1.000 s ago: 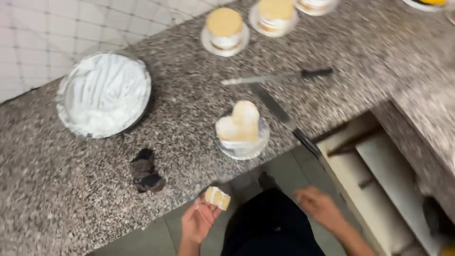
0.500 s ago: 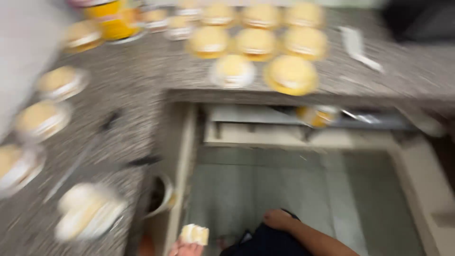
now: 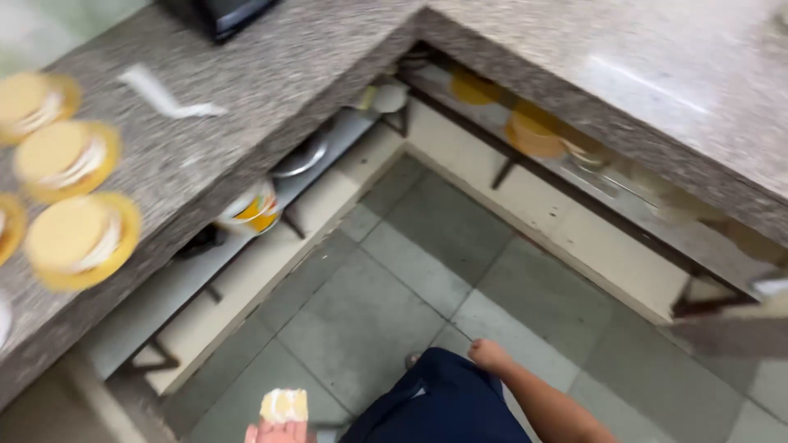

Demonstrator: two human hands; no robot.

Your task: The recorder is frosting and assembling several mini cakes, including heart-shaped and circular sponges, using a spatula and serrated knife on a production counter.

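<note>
My left hand (image 3: 279, 432) shows only its fingertips at the bottom edge, holding a small piece of layered cake (image 3: 284, 405) with cream. My right hand (image 3: 489, 355) hangs beside my dark blue clothing (image 3: 435, 402), fingers curled loosely with nothing in it, above the grey tiled floor (image 3: 410, 271). Round cakes on yellow boards (image 3: 78, 238) sit on the granite counter (image 3: 238, 90) at the far left, blurred by motion.
A second granite counter (image 3: 657, 90) runs along the right. Under both counters are open shelves with a metal lid (image 3: 300, 156), a yellow and white tub (image 3: 250, 209) and yellow plates (image 3: 533, 131). A white tool (image 3: 160, 94) lies on the left counter.
The view has swung right, away from the cakes on the counter toward the corner and the floor. My left hand still holds the cake piece; my right hand stays by my side.
</note>
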